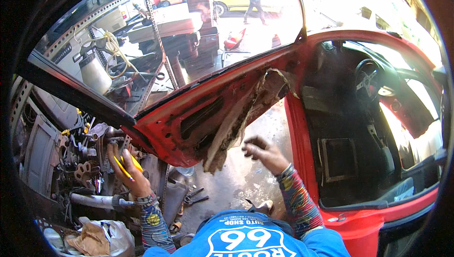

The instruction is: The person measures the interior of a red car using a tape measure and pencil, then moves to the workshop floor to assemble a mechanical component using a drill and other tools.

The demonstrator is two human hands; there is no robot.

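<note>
Our left hand (132, 175) clasps something yellow (136, 163), right hand (267, 155) loosely curled — ragged liner (229, 133) slanting lower-left, white bag (121, 234) against brown paper (91, 240).

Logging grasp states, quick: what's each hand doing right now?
Left hand: closed around a yellow-handled tool, exact type unclear.
Right hand: open, fingers loosely curled, nothing visible in it, near the torn door liner.

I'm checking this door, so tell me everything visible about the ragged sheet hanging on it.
The ragged sheet looks thin, grey-brown and grimy, perhaps plastic or paper, with paler edges. It hangs creased, slanting across the red door, upper end toward the car body, lower tip past the door's bottom edge. The right hand is near, apparently not touching.
</note>
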